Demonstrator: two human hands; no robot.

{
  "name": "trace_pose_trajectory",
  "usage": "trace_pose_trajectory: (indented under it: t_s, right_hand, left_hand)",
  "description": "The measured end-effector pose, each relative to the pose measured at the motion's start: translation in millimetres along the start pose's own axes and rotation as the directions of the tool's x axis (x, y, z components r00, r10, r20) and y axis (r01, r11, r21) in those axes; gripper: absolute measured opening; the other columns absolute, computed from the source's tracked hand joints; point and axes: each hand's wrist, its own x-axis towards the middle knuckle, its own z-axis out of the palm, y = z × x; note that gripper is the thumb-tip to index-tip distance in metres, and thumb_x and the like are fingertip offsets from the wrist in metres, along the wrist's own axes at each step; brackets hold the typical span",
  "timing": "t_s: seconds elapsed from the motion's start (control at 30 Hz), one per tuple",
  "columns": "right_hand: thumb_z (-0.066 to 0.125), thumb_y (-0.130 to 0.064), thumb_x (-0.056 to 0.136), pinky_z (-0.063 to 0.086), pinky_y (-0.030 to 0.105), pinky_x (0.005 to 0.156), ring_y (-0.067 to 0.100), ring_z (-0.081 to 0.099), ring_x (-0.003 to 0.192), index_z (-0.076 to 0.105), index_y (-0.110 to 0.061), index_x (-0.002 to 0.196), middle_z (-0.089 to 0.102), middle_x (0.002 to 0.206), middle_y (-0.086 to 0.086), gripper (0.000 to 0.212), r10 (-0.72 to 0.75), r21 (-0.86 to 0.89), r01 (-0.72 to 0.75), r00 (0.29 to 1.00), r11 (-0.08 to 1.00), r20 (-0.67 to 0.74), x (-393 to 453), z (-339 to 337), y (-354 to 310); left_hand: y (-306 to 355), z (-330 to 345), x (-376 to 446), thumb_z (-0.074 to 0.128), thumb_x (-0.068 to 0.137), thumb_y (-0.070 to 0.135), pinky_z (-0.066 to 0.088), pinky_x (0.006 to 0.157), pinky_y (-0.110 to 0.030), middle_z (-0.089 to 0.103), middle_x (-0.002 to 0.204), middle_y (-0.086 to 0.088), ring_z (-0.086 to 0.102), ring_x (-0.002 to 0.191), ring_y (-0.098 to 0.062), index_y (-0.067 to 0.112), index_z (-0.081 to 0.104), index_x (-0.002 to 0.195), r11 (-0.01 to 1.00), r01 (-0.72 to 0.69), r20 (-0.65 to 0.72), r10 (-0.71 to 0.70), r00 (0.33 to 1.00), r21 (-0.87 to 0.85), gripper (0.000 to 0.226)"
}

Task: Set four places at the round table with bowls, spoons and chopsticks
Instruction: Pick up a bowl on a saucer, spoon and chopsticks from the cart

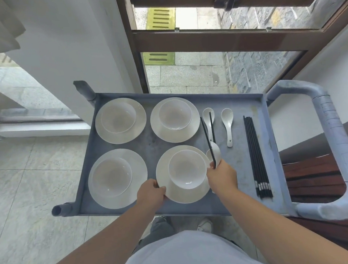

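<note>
**Gripping near-right plate and utensils at cart**

Standing at a grey cart tray [240, 110] holding four white plates, each carrying a white bowl. Left hand [153, 193] closed on the near-left rim of the near-right plate [174, 191], thumb on top of the rim, fingers under the rim, out of sight. Near-right bowl [186, 169] seated upright on that plate. Right hand [221, 177] closed around a white spoon [216, 152] and a pair of black chopsticks [208, 137], tips pointing toward the far side; plate contact by this hand not determinable. Two further spoons lying flat on the tray: far-centre spoon [208, 113], partly crossed by the held chopsticks, and right spoon [228, 125] just beside it. Bundle of remaining chopsticks [256, 156] lying along the right side of the tray, near the cart handle [336, 140]. Other three plate-and-bowl sets untouched: far-left bowl [118, 116], far-right bowl [175, 115], near-left bowl [111, 177].
</note>
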Motion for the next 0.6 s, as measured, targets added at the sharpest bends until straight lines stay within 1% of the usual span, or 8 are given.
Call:
trace_pose_trajectory:
  t_s: [0.07,0.17,0.23,0.3,0.33,0.43,0.53,0.6]
  right_hand:
    - [0.058,-0.019,0.086,0.048,0.031,0.056,0.020,0.060,0.071,0.056,-0.021,0.086,0.061,0.082,0.001,0.003,-0.004,-0.012,0.004,1.000,1.000,-0.014,1,-1,1]
    - [0.058,-0.017,0.087,0.040,0.026,0.047,0.014,0.056,0.066,0.056,-0.021,0.084,0.061,0.081,0.000,0.005,0.022,-0.014,-0.022,1.000,1.000,-0.016,4,-3,3]
    - [0.058,-0.020,0.089,0.036,0.024,0.044,0.012,0.055,0.064,0.059,-0.020,0.085,0.062,0.079,-0.001,0.004,0.017,-0.065,-0.016,1.000,0.998,0.006,6,-4,2]
    - [0.058,-0.022,0.088,0.036,0.025,0.046,0.015,0.057,0.066,0.062,-0.018,0.087,0.063,0.079,0.000,0.006,0.000,-0.105,0.002,1.000,0.994,0.018,7,-6,1]
    - [0.058,-0.023,0.087,0.038,0.027,0.049,0.018,0.058,0.069,0.062,-0.017,0.087,0.064,0.080,0.001,0.007,-0.003,-0.111,0.005,1.000,0.994,0.024,8,-6,0]
    - [0.062,-0.024,0.087,0.045,0.031,0.055,0.019,0.061,0.072,0.060,-0.018,0.083,0.065,0.081,0.002,0.007,0.019,-0.089,-0.016,0.999,0.996,0.032,10,-12,0]
    - [0.064,-0.025,0.086,0.039,0.028,0.050,0.015,0.058,0.066,0.059,-0.019,0.077,0.065,0.076,0.000,0.012,0.004,-0.076,-0.001,0.999,0.997,0.039,8,-19,2]
    - [0.065,-0.024,0.086,0.034,0.027,0.049,0.011,0.053,0.062,0.055,-0.018,0.071,0.061,0.070,-0.002,0.019,-0.019,-0.052,0.021,0.999,0.998,0.035,3,-24,3]
  left_hand:
    - [1,-1,2,0.064,0.087,0.015,0.054,0.087,-0.052,0.068,0.094,-0.019,0.065,0.092,-0.036,0.004,0.059,0.092,1.000,-0.005,0.009,0.005,1.000,0.011,0.013]
    - [3,-4,3,0.062,0.087,0.011,0.056,0.085,-0.051,0.067,0.097,-0.018,0.065,0.095,-0.036,0.006,0.058,0.095,1.000,0.003,0.040,-0.003,0.999,-0.002,0.011]
    - [6,-5,-1,0.060,0.087,0.003,0.060,0.071,-0.041,0.065,0.103,-0.016,0.064,0.097,-0.034,0.011,0.056,0.099,0.997,0.015,0.088,-0.008,0.996,-0.079,0.015]
    - [8,-4,-4,0.058,0.085,-0.004,0.056,0.052,-0.026,0.064,0.108,-0.011,0.063,0.099,-0.032,0.015,0.055,0.107,0.988,0.019,0.139,0.002,0.990,-0.153,0.029]
    - [9,-3,-5,0.058,0.085,-0.006,0.057,0.050,-0.025,0.063,0.110,-0.010,0.063,0.101,-0.032,0.015,0.055,0.113,0.983,0.026,0.155,0.003,0.988,-0.180,0.034]
    - [12,-2,-12,0.059,0.086,-0.007,0.060,0.058,-0.030,0.061,0.116,-0.009,0.061,0.106,-0.035,0.015,0.053,0.119,0.970,0.055,0.181,-0.012,0.983,-0.235,0.041]
    - [12,-5,-19,0.056,0.087,-0.009,0.054,0.047,-0.020,0.061,0.117,-0.014,0.064,0.103,-0.035,0.013,0.053,0.117,0.965,0.050,0.179,-0.003,0.984,-0.258,0.037]
    - [13,-8,-24,0.055,0.087,-0.010,0.057,0.054,-0.025,0.061,0.117,-0.016,0.066,0.101,-0.034,0.014,0.053,0.117,0.964,0.045,0.177,0.003,0.984,-0.263,0.037]
